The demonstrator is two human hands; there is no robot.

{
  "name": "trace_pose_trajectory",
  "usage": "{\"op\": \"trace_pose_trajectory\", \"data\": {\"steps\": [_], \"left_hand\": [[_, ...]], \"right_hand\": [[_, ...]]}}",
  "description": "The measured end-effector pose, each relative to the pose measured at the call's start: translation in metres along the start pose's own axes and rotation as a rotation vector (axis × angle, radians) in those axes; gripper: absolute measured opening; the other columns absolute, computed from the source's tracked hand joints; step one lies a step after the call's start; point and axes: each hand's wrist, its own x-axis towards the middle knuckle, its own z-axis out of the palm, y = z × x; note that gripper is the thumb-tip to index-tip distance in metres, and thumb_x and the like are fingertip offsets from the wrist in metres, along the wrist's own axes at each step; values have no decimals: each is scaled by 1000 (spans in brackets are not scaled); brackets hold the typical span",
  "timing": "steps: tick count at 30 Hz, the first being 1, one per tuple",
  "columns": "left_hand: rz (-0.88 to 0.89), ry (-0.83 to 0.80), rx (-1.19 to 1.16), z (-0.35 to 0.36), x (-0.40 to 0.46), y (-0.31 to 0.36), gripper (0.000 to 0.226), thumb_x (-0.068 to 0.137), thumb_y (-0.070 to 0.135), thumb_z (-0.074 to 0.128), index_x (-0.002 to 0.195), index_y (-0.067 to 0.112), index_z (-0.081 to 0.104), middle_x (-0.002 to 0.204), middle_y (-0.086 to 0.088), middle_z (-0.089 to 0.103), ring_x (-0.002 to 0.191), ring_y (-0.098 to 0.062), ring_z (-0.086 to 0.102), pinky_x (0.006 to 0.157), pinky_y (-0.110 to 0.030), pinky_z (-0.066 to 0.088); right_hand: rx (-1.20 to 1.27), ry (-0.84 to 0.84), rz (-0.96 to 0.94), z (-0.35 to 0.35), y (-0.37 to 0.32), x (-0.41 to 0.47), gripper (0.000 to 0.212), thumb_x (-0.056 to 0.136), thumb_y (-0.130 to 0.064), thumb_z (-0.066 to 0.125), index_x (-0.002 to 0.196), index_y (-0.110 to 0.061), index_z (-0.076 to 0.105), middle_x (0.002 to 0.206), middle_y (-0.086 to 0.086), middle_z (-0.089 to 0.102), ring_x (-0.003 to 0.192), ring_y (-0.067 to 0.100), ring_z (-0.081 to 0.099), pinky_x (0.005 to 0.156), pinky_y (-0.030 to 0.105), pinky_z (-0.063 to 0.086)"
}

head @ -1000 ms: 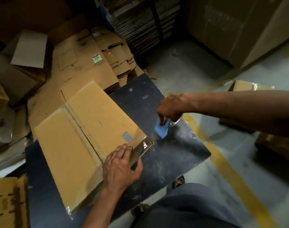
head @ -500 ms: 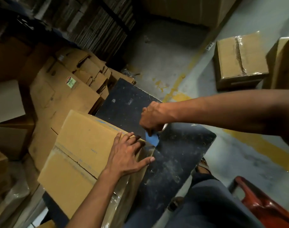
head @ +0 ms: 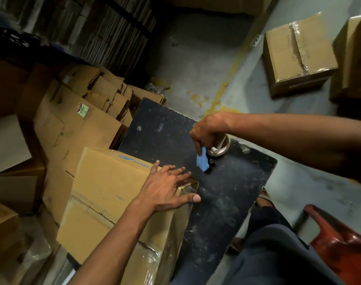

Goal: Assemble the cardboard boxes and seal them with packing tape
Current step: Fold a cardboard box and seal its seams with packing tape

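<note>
Our left hand (head: 167, 188) lay spread flat on the box (head: 114, 194), which now stood up higher than a moment ago, so its taping looked done. Just past it, our right hand (head: 208, 130) gripped the tape dispenser (head: 213, 150) on the black board (head: 227, 192). Far beyond sat a taped box (head: 298, 52).

The box (head: 114, 194) is set on the table (head: 227, 202), left of the tape dispenser (head: 214, 150) (flattened cartons (head: 77, 124) are stacked behind it).

hands: 2 (head: 167, 186) (head: 208, 130) | tape dispenser: 1 (head: 213, 150) | assembled boxes: 3 (head: 105, 182) (head: 298, 54) (head: 354, 58)
</note>
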Motion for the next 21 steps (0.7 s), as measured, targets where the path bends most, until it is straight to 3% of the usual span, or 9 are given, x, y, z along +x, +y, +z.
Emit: {"op": "trace_pose_trajectory", "data": {"steps": [2, 4, 7, 9, 13, 16, 18, 21], "left_hand": [[61, 185, -166, 6, -7, -7, 110, 75, 102, 11, 140, 30, 62, 142, 8, 63, 136, -14, 52, 122, -52, 24], [135, 370, -263, 20, -14, -15, 93, 82, 96, 26, 116, 24, 74, 115, 8, 74, 114, -14, 64, 112, -48, 37], [113, 329, -232, 38, -14, -16, 91, 82, 96, 31, 115, 25, 75, 113, 11, 74, 112, -11, 65, 110, -51, 38], [72, 262, -172, 38, -9, -13, 97, 79, 100, 24, 120, 28, 75, 119, 15, 73, 117, -11, 62, 112, -52, 34], [-16, 81, 2, 18, 0, -3, 116, 66, 105, -1, 132, 40, 68, 137, 19, 65, 134, -12, 50, 119, -49, 22], [-17, 49, 27, 13, 1, 0, 118, 65, 104, -6, 138, 42, 63, 144, 17, 60, 139, -14, 47, 121, -52, 18], [-13, 120, -98, 19, -1, -6, 109, 75, 99, 1, 139, 38, 63, 141, 14, 64, 136, -14, 50, 120, -52, 21], [-30, 439, -349, 38, -4, -20, 73, 99, 76, 26, 126, 28, 74, 120, 6, 75, 116, -13, 63, 110, -52, 39]], "right_hand": [[58, 3, -14, 0, 5, 5, 55, 89, 4, 53, 127, -30, 74, 124, -11, 71, 91, 16, 63, 74, 23, 48], [105, -1, -44, 3, 8, 10, 60, 86, 7, 47, 127, -29, 74, 119, -9, 73, 82, 15, 61, 67, 21, 48], [143, 4, -79, 9, 10, 21, 64, 83, 7, 47, 127, -31, 74, 83, -23, 70, 59, 12, 53, 46, 14, 43], [142, 24, -58, 13, 9, 27, 62, 83, 3, 52, 128, -35, 73, 70, -23, 62, 58, 13, 51, 45, 17, 43], [89, 105, 18, 19, 2, 33, 57, 88, -6, 54, 135, -38, 66, 107, 0, 73, 82, 24, 60, 69, 30, 48], [53, 211, -12, 27, 3, 37, 56, 88, -11, 53, 134, -40, 66, 124, 2, 71, 104, 28, 65, 89, 36, 54], [-20, 298, 5, 34, 4, 33, 51, 91, -19, 55, 134, -43, 64, 129, 1, 65, 119, 27, 59, 97, 41, 51], [15, 588, 79, 50, -1, 15, 47, 88, -23, 55, 130, -39, 66, 126, 0, 58, 121, 25, 50, 89, 44, 51]]}}
